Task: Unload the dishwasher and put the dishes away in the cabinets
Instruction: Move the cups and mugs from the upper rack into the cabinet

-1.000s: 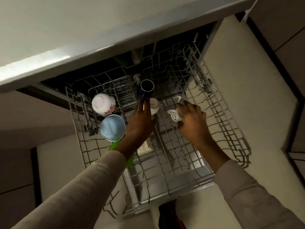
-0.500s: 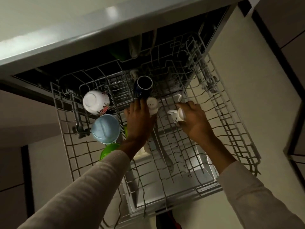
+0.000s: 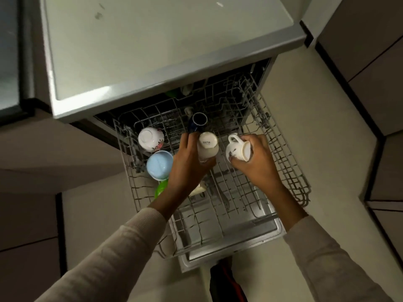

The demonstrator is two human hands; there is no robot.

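Observation:
The wire dishwasher rack (image 3: 281, 162) is pulled out below the counter. My left hand (image 3: 187, 162) grips a cream cup (image 3: 207, 147), bottom up, with "SISTA" printed on its base. My right hand (image 3: 257, 162) holds a white mug (image 3: 236, 149) with a small floral print, tilted on its side, handle pointing up-left. Both are lifted above the rack. Still in the rack are a dark blue mug (image 3: 198, 122), a white floral bowl (image 3: 150, 139) upside down, a light blue bowl (image 3: 159, 164) and a green item (image 3: 161, 188) partly hidden by my left wrist.
The grey counter top (image 3: 152, 51) overhangs the rack's back. The open dishwasher door (image 3: 229, 247) lies under the rack, with cutlery (image 3: 224, 199) seen through the wires. Pale floor (image 3: 327, 127) spreads on the right; dark cabinet fronts (image 3: 370, 62) stand at far right.
Both hands closed round their cups and lifted them up out of the rack. The camera view pulled back and up, showing more counter.

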